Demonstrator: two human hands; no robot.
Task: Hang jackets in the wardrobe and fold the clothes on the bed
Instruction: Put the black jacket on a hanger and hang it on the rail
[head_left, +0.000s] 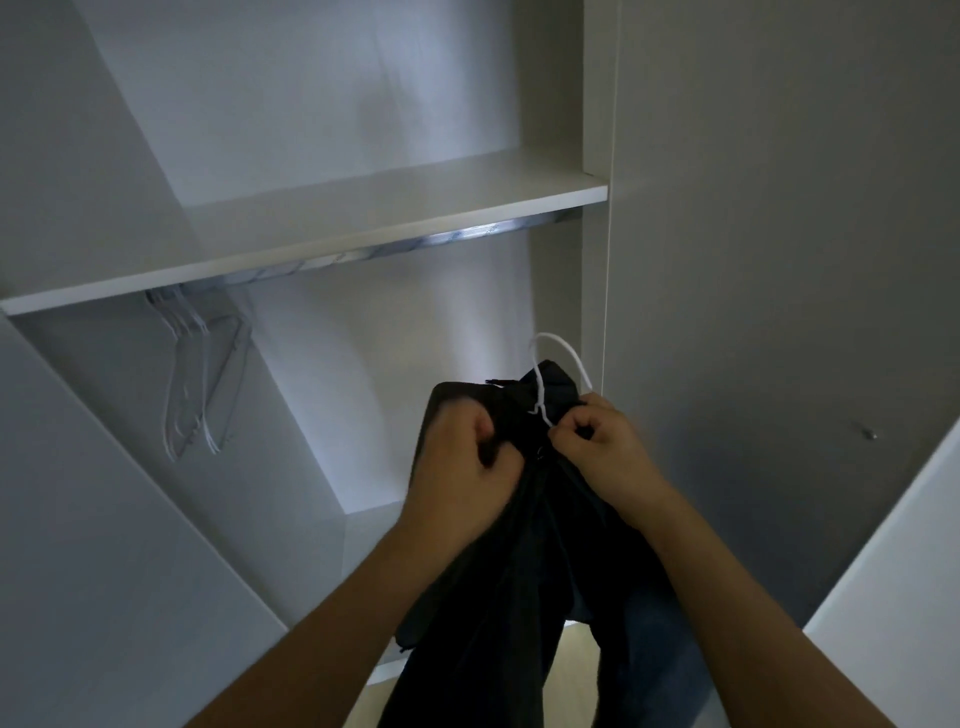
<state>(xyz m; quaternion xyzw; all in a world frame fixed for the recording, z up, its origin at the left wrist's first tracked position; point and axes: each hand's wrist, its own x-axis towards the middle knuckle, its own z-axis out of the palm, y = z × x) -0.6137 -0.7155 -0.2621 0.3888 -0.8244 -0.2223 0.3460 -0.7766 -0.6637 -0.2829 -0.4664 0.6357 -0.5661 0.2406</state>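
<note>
White wardrobe (395, 208), dark limp jacket (524, 545), wire hanger (563, 358)

No readable text, label, brand, number or sign appears on anything here

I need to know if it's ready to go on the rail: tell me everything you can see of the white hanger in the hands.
The white hanger is thin, plastic or coated wire by its look. Only its curved hook and short neck show, rising above the collar of the dark jacket; the shoulders are hidden inside the fabric. The right hand pinches the neck, while the left hand grips the jacket beside it. The hook is free, held low in front of the wardrobe, below the rail and not yet hooked on it.
</note>
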